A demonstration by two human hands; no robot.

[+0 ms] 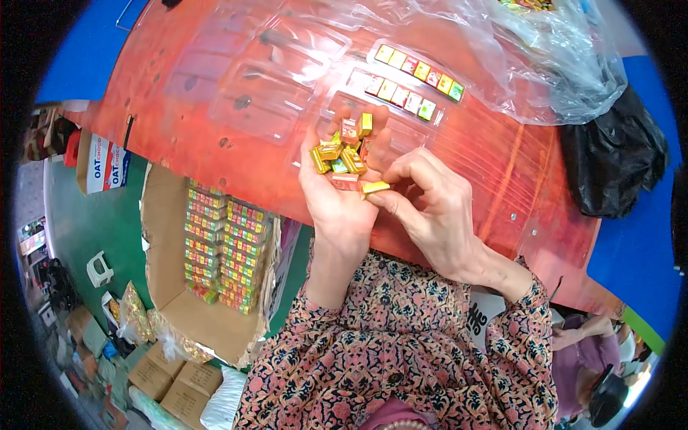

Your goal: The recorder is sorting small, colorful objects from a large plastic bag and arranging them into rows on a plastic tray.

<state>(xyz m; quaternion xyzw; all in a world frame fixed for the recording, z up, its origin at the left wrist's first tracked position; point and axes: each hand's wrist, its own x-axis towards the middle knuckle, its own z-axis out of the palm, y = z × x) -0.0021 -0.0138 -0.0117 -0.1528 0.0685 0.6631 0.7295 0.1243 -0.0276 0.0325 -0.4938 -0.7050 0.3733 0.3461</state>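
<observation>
My left hand (333, 208) is cupped palm up under a heap of small block-shaped wrapped candies (349, 159), mostly yellow with some red and green. Between thumb and forefinger of my right hand (433, 211), a single yellow wrapped candy (375, 187) is pinched at the edge of that palm. Just beyond my hands, a clear plastic tray (355, 77) lies on the red table. Two rows in it hold similar candies: a fuller far row (421, 72) and a shorter near row (401, 97). Part of the tray is hidden behind my fingers.
More clear trays (265, 100) lie on the red table (494, 165) to the left. A clear bag (530, 72) and a black bag (613, 154) are at the right. Below the table's left edge stands a cardboard box (166, 251) with stacked candy packs (240, 251). Another person (591, 355) is at lower right.
</observation>
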